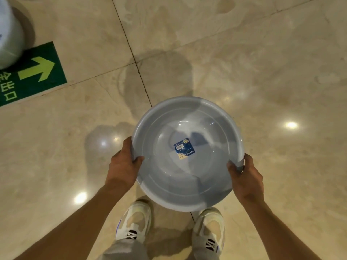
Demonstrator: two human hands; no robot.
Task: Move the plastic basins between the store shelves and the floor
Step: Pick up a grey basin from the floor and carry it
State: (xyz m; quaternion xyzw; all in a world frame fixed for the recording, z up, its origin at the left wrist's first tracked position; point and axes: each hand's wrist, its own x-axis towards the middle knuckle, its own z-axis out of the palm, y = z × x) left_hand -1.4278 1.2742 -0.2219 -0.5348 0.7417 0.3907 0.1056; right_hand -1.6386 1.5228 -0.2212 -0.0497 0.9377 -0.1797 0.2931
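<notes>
A round grey-blue plastic basin (187,177) hangs level above the floor in front of me, its opening facing up. A blue label (184,149) is stuck to its inside bottom. My left hand (124,164) grips the rim on the left side, thumb inside the bowl. On the opposite side my right hand (245,180) holds the rim the same way. No store shelf is in view.
Glossy beige marble floor tiles (262,72) spread all around. A green exit sign with a yellow arrow (32,76) is stuck to the floor at the left. A white round object (9,34) stands at the far upper left. My two feet in white sneakers (135,222) are below the basin.
</notes>
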